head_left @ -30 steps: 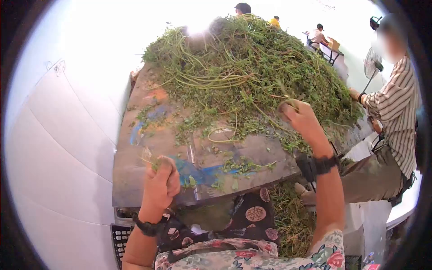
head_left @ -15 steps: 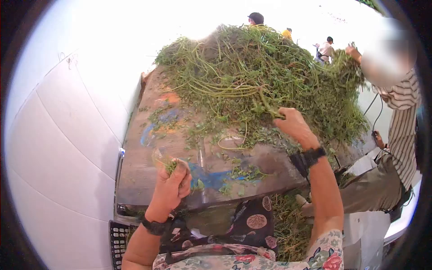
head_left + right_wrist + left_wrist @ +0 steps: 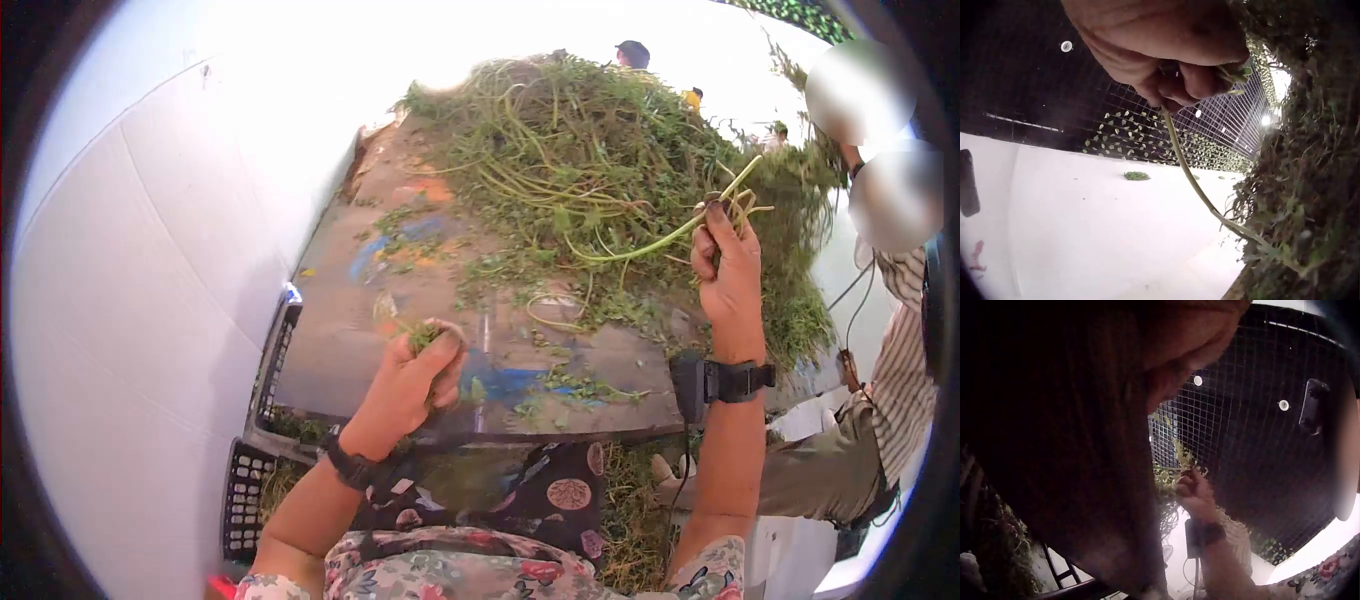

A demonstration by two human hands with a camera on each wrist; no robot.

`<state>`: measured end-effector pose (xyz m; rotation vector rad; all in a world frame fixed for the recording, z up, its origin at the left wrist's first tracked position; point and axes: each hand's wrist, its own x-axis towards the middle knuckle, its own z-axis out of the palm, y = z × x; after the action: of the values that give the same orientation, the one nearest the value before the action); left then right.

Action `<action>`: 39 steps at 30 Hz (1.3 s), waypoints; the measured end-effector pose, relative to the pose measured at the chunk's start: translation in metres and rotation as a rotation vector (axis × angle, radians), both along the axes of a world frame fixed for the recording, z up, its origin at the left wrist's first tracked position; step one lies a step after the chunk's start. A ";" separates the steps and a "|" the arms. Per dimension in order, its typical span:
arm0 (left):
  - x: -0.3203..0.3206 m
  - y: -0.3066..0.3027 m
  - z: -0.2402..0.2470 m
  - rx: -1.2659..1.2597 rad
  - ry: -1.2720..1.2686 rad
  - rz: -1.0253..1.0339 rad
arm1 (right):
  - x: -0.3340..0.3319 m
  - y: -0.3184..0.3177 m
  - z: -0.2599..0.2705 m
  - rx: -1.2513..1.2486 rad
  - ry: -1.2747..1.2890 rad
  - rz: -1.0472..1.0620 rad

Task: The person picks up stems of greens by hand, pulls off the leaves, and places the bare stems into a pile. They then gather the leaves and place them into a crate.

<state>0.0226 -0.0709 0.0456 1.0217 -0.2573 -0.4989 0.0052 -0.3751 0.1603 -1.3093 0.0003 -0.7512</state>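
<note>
Before me a big heap of green leafy stems (image 3: 600,150) covers the far part of the table. My right hand (image 3: 728,275) is raised over the heap's near right edge and grips several green stems (image 3: 740,185). From its fingers one long stem (image 3: 1194,184) curves down into the heap in the right wrist view. Nearer the table's front edge, my left hand (image 3: 425,375) pinches a small bunch of leafy greens (image 3: 424,338) between thumb and curled fingers. The left wrist view is mostly dark, with its own hand in shadow at the top.
Loose leaves and scraps (image 3: 585,385) lie on the brown tabletop (image 3: 340,350). Black plastic crates (image 3: 250,490) stand low at the left, and more greens (image 3: 635,520) lie below the table. A person in a striped shirt (image 3: 905,350) is close on the right, holding up greens.
My right hand has lifted from the heap with stems in its grip. The left hand keeps its small bunch. On the right, the other person has raised a bundle of greens. The head view has shifted.
</note>
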 end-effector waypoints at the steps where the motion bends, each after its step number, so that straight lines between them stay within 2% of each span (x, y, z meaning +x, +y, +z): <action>1: 0.000 0.000 -0.001 -0.009 0.033 0.015 | 0.000 0.006 -0.001 0.025 -0.005 0.023; 9: 0.003 0.001 0.017 -0.109 0.091 0.114 | 0.011 0.048 0.000 0.186 0.002 0.232; 12: 0.006 0.007 0.033 -0.040 -0.124 0.262 | 0.013 0.051 -0.007 0.224 0.001 0.358; 15: 0.014 0.020 0.044 -0.120 -0.261 0.289 | 0.012 0.057 -0.012 0.216 0.030 0.403; 18: 0.011 0.012 0.059 0.024 -0.338 0.413 | 0.015 0.066 -0.016 0.233 0.119 0.456; 21: 0.010 0.000 0.060 0.209 -0.483 0.247 | 0.020 0.080 -0.018 0.260 0.160 0.511; 24: 0.009 -0.011 0.054 0.430 -0.462 0.003 | 0.030 0.079 -0.021 0.260 0.133 0.542; 27: -0.001 -0.021 0.056 0.322 -0.322 -0.116 | 0.039 0.075 -0.022 0.262 0.119 0.481; 30: 0.000 -0.020 0.041 0.261 -0.374 -0.223 | 0.044 0.071 -0.026 0.267 0.142 0.406; 33: 0.004 -0.018 0.034 0.173 -0.184 -0.338 | 0.045 0.068 -0.029 0.260 0.169 0.357; 36: 0.002 -0.017 0.028 0.121 -0.306 -0.392 | 0.045 0.065 -0.034 0.257 0.172 0.319; 38: -0.002 -0.022 0.030 0.059 -0.213 -0.332 | 0.045 0.064 -0.035 0.259 0.156 0.345; 39: -0.003 -0.023 0.031 0.028 -0.167 -0.301 | 0.044 0.065 -0.035 0.261 0.159 0.287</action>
<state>0.0192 -0.0943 0.0768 1.0586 -0.5598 -0.6905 0.0496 -0.3105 0.1253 -1.0868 0.0365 -0.3860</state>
